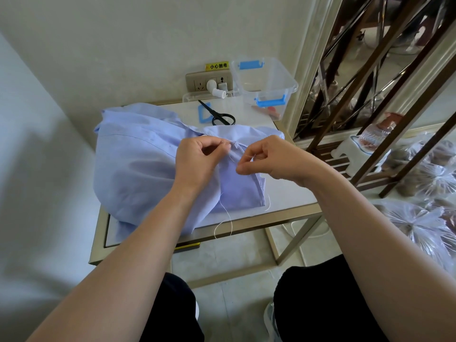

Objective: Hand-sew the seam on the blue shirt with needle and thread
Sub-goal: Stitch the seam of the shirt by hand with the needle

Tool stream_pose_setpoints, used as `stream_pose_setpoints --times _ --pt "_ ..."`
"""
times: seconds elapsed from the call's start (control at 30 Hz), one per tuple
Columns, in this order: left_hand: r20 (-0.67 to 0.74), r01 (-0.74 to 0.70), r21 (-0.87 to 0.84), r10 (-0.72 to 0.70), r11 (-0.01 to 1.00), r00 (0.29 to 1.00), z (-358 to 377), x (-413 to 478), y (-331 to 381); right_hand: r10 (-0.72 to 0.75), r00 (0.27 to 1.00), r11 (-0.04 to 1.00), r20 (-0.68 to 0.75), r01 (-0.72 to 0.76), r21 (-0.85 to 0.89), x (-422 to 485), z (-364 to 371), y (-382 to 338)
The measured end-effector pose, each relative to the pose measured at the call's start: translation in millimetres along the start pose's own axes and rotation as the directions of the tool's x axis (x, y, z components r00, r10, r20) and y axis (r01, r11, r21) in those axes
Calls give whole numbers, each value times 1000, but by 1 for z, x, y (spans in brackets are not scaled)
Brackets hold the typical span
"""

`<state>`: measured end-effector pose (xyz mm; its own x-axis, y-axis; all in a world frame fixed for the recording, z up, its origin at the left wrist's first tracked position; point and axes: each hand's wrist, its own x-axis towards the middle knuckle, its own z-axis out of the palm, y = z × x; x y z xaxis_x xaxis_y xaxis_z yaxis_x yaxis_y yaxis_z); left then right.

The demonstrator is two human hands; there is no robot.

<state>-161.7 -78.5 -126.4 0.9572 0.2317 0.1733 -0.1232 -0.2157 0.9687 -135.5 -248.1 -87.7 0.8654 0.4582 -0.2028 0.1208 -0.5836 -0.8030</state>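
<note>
Left hand: the left hand [197, 159] is curled nearly closed, thumb and forefinger pinching a puckered bit of the seam on the shirt [148, 164]; the other fingers are folded into the palm.
Right hand: the right hand [265, 156] is also curled, its thumb and forefinger pressed together on the white thread [228, 215] just beside the seam. Whether a needle sits in that pinch is too small to tell.
Thread: it runs from the pinched spot down across the cloth and loops loose over the front edge of the table [291, 191].
Shirt: pale blue, heaped on the small white-topped table, spilling over its left and front edges.
Scissors: black-handled scissors [218, 114] lie behind the shirt, on a blue frame.
Box: a clear plastic box [265, 82] with blue latches stands at the back right corner, near the wall socket [209, 82].
</note>
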Motion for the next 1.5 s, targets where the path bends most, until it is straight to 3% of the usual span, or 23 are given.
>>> stream_pose_setpoints --times 0.13,0.27,0.37,0.6,0.77,1.07,1.5 --pt "66 -23 45 20 999 998 -1 1 -3 -40 966 986 -254 80 149 9 3 10" --pt "153 -40 40 34 998 988 -1 0 4 -90 949 985 -301 129 113 13 9 13" --pt "189 72 -33 -64 997 980 -1 -6 9 -69 940 983 -335 121 135 17 5 18" --pt "227 131 102 -151 986 962 -14 3 4 -13 961 984 -278 62 168 14 4 21" --pt "240 141 85 -158 986 958 -16 5 4 -2 968 982 -250 49 183 12 1 21" --pt "227 37 45 -47 998 973 -4 2 4 2 970 975 -242 52 217 12 1 22" --pt "207 76 31 -81 997 975 -4 5 0 -7 980 976 -199 50 213 9 5 18"
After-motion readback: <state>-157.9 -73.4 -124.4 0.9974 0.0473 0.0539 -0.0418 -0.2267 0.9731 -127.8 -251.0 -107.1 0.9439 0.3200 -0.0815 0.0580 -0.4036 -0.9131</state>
